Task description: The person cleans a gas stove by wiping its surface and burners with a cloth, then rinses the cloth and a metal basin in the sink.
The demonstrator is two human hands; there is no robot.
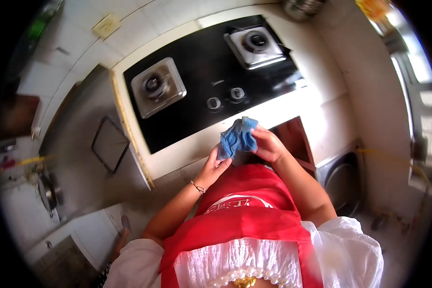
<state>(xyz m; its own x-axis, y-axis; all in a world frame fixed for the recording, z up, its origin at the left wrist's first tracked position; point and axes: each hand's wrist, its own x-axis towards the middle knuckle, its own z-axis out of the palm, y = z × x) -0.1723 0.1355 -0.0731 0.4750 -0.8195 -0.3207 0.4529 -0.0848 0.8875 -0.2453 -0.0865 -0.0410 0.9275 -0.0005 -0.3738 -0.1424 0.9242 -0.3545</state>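
Note:
A crumpled blue cloth [237, 138] is held between my two hands, in front of the red apron [254, 192]. My left hand [215, 165] grips its lower left edge, fingers closed on the fabric. At the cloth's right side, my right hand [268, 144] pinches it between thumb and fingers. Just beyond the cloth lies the black gas stove [197, 91], with two control knobs nearest my hands. Its burners sit on square metal drip plates, the left one [158, 88] and the right one [255, 47].
A white counter edge [187, 153] runs between me and the stove. On the left is a grey metal surface [81, 149] with a dark square frame [111, 145]. A front-loading washing machine [343, 182] stands at lower right, beside an open cabinet [295, 139]. A metal pot [303, 7] is at the back.

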